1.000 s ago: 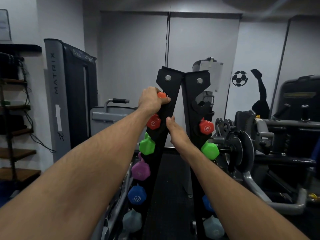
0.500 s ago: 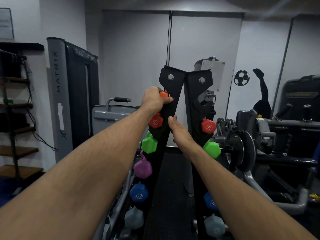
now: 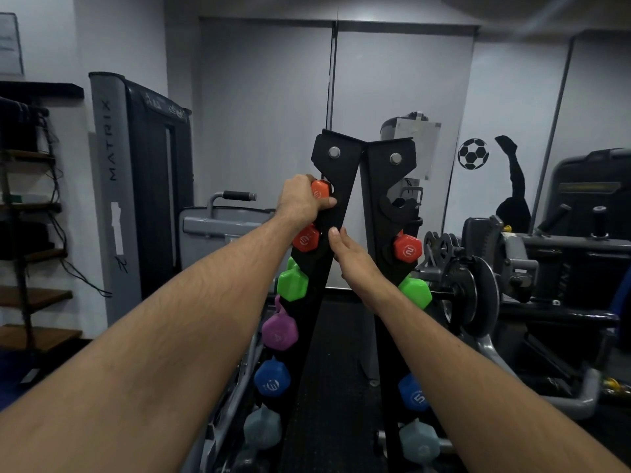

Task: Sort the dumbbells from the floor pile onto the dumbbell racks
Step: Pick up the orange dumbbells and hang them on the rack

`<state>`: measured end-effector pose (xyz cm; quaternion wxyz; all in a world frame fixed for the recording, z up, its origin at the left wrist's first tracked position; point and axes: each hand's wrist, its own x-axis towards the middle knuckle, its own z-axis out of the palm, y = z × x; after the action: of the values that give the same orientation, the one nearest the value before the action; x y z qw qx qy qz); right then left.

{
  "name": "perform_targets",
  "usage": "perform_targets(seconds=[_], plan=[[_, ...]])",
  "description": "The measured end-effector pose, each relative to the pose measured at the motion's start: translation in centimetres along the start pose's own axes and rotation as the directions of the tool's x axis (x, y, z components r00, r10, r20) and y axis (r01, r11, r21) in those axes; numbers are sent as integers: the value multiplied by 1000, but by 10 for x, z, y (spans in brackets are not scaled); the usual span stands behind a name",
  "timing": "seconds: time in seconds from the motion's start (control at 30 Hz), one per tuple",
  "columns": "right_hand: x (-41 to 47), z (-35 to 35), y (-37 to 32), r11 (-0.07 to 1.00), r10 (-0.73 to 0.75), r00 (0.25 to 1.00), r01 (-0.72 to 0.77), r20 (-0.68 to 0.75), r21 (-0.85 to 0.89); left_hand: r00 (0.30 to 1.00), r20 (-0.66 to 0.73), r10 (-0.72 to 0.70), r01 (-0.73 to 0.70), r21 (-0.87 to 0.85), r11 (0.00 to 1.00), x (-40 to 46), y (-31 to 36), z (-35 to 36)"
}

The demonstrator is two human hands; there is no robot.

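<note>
A black A-frame dumbbell rack (image 3: pixel 345 172) stands straight ahead. My left hand (image 3: pixel 300 199) grips an orange dumbbell (image 3: pixel 321 189) at the top slot of the rack's left upright. My right hand (image 3: pixel 348 250) rests with straight fingers against the inner edge of that left upright, just below. Lower slots on the left hold a red dumbbell (image 3: pixel 306 238), a green one (image 3: pixel 292 283), a purple one (image 3: pixel 280 331), a blue one (image 3: pixel 272 377) and a grey one (image 3: pixel 263 428). On the right side sit a red dumbbell (image 3: pixel 407 249), a green (image 3: pixel 415 290), a blue (image 3: pixel 413 392) and a grey (image 3: pixel 420 442). The right top slot (image 3: pixel 397 203) is empty.
A grey Matrix machine (image 3: pixel 112 199) stands to the left, with wooden shelves (image 3: pixel 34 295) at the far left. A weight machine with a black plate (image 3: pixel 474 295) crowds the right side. A dark mat (image 3: pixel 341 370) runs between the rack's uprights.
Both hands stay at the rack. The view has shifted slightly, and the orange dumbbell shows a little more beside my left hand at the top slot.
</note>
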<state>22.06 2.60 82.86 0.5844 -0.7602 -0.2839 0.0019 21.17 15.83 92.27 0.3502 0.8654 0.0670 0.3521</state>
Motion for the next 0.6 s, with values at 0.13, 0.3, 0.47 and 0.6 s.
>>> perform_targets(seconds=[0.13, 0.3, 0.47, 0.6], plan=[[1, 3, -1, 999, 5, 1000, -5, 5, -35, 1000, -16, 6, -6, -30, 1000, 2, -1, 0], [-1, 4, -2, 999, -5, 1000, 6, 7, -40, 1000, -11, 4, -4, -11, 1000, 5, 1, 0], [-3, 2, -1, 1000, 2, 1000, -2, -1, -17, 1000, -18, -8, 7, -8, 1000, 5, 0, 1], [-1, 1, 0, 999, -9, 1000, 8, -6, -32, 1000, -21, 8, -8, -30, 1000, 2, -2, 2]])
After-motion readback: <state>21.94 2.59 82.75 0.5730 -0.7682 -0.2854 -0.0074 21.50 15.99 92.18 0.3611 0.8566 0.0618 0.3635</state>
